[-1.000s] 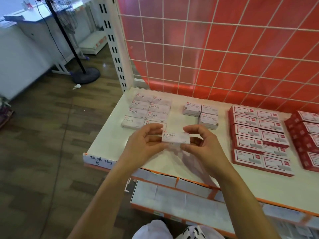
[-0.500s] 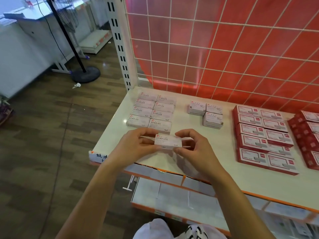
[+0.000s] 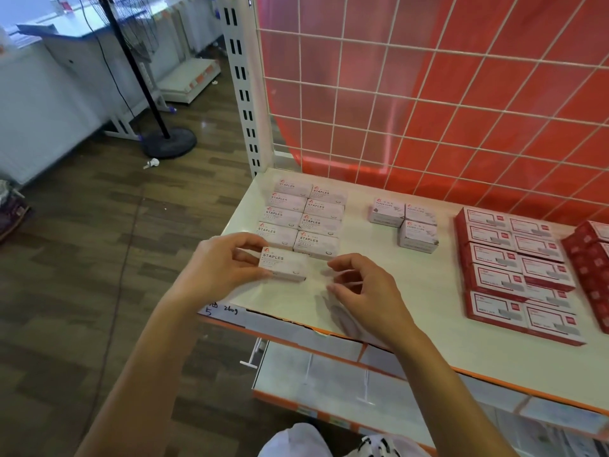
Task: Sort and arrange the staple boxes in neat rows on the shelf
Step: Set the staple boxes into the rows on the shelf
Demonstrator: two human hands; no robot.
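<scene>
My left hand (image 3: 224, 263) grips a white box marked STAPLES (image 3: 284, 263) by its left end, low over the white shelf (image 3: 425, 305) near the front left corner. The box sits just in front of the left column of two neat columns of white staple boxes (image 3: 304, 217). My right hand (image 3: 364, 290) hovers a little to the right of the box with its fingers loosely curled and nothing in them.
Three white paper-clip boxes (image 3: 405, 222) stand mid-shelf. Rows of red boxes (image 3: 514, 272) fill the right side, with more red boxes (image 3: 590, 258) at the far right. A red panel behind a white wire grid (image 3: 428, 103) backs the shelf. A lower shelf (image 3: 329, 384) juts out beneath.
My right hand has let go of the staple box and drawn back to the right. My left hand has carried the box left and forward, up to the left column.
</scene>
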